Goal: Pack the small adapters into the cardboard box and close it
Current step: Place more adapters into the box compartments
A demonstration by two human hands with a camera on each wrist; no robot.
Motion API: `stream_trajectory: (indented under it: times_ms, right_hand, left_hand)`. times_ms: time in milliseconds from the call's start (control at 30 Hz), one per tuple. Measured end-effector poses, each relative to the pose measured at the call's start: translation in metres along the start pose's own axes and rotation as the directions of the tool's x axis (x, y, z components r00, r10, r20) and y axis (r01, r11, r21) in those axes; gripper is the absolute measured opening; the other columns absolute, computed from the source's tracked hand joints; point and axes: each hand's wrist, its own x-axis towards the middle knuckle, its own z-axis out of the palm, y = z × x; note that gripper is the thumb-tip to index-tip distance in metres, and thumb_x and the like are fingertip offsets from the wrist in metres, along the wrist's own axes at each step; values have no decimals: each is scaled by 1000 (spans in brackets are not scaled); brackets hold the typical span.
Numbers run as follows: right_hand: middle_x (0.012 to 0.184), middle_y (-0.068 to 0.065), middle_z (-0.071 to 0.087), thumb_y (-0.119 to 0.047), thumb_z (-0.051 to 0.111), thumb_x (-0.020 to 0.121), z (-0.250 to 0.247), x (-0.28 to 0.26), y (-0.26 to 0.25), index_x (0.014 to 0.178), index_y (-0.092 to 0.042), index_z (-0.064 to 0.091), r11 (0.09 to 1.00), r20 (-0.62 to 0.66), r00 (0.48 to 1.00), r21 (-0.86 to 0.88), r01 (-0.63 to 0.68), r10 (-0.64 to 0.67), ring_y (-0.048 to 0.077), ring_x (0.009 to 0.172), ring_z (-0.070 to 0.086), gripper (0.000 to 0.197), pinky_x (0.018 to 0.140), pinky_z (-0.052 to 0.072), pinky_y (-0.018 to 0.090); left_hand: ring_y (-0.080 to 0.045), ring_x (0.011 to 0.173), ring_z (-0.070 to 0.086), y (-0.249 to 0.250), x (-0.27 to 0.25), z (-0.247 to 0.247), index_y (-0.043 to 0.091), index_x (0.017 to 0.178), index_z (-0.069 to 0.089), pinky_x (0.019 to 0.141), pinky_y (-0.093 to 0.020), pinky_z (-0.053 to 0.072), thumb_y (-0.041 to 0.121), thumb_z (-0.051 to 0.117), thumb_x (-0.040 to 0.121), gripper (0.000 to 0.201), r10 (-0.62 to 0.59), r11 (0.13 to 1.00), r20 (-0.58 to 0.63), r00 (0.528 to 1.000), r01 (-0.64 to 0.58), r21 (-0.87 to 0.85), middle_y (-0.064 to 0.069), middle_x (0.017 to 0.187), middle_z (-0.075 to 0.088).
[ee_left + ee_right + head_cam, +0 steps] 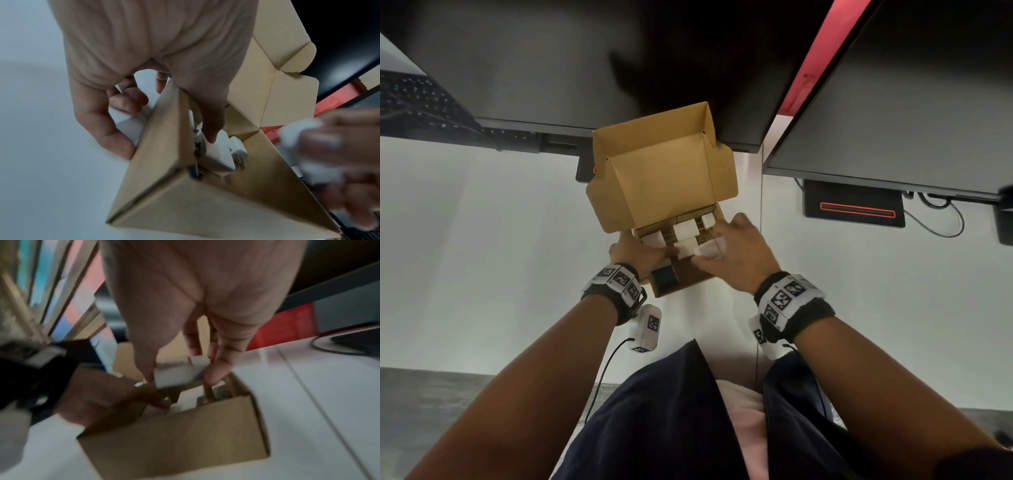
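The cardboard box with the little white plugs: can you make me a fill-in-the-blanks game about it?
1. The cardboard box has its lid ____.
2. The right hand pinches a ____ adapter over the box.
3. The left hand holds the box's side, thumb ____ the box.
4. The box sits on a ____ table.

Missing words: open; white; inside; white

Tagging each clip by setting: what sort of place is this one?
Probably an office desk: a white desk carries dark monitors, with a keyboard at the far left. A cardboard box sits between them.
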Motion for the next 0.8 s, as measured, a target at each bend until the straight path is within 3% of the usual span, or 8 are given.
stream_trajectory:
  times_ms: [133, 300, 400, 500, 533, 633, 733, 800]
  right_hand:
    - [113, 5, 58, -57, 73, 77, 26, 10, -17, 109, -18, 62, 980, 116, 993, -196, 16, 7, 25, 92, 63, 51, 80, 58, 41]
    - [100, 5, 66, -46, 73, 83, 39, 21, -25, 102, -16, 67, 925, 125, 992, -379, 29, 20, 25, 85, 66, 36, 75, 59, 39]
    - [95, 5, 67, -43, 71, 87, 42, 24, -23, 100, -14, 69, 938, 121, 992, -346, 19, 24, 24, 82, 67, 32, 70, 58, 35]
    - [91, 3, 66, -46, 70, 85, 41, 23, -16, 93, -15, 68, 966, 109, 994, -258, 31, -3, 24, 78, 66, 32, 71, 60, 39]
    - [90, 3, 66, -47, 71, 84, 40, 23, -12, 92, -16, 67, 973, 104, 994, -229, 34, -11, 24, 77, 65, 32, 70, 60, 39]
    - [87, 3, 63, -42, 70, 87, 34, 20, -6, 87, -15, 63, 983, 92, 996, -179, 31, -15, 23, 77, 64, 28, 70, 60, 40]
    - [77, 2, 63, -34, 61, 90, 25, 19, -2, 77, -15, 62, 999, -89, 996, -48, -12, 8, 21, 70, 62, 23, 66, 60, 40]
    - [70, -2, 64, -30, 59, 89, 14, 19, 3, 77, -17, 64, 992, -242, 965, 99, -77, 99, 16, 64, 62, 18, 64, 59, 36]
  left_hand:
    - [-36, 113, 72, -1, -2, 0, 30, 137, 47, 90, -52, 67, 63, 96, 54, 102, 16, 1000, -12, 1000, -16, -13, -8, 126, 69]
    - [-36, 115, 71, -1, -4, -1, 27, 140, 47, 92, -53, 66, 58, 98, 58, 101, 22, 999, -12, 1000, -23, -26, -9, 129, 68]
    - [-36, 115, 70, 0, -8, -3, 26, 143, 46, 90, -53, 67, 57, 98, 60, 103, 20, 999, -5, 1000, -20, -28, -10, 131, 67]
    - [-33, 111, 68, 0, -8, -4, 27, 144, 47, 71, -41, 66, 57, 97, 62, 101, 37, 999, -4, 999, -37, -26, -11, 134, 65]
    - [-33, 112, 68, 2, -10, -4, 27, 144, 48, 71, -40, 66, 57, 96, 62, 99, 38, 999, -5, 999, -38, -24, -11, 133, 65]
    - [-36, 120, 68, 1, -9, -4, 27, 143, 49, 91, -51, 66, 58, 91, 67, 92, 64, 998, 8, 998, -63, -15, -10, 130, 69]
    - [-33, 116, 72, -2, -11, -10, 33, 139, 50, 93, -53, 66, 55, 84, 70, 79, 50, 989, 71, 996, -39, -140, -5, 126, 72]
    - [-26, 105, 74, -8, -13, -16, 31, 138, 51, 81, -42, 68, 39, 79, 84, 62, 56, 950, 125, 991, -14, -313, -3, 118, 72]
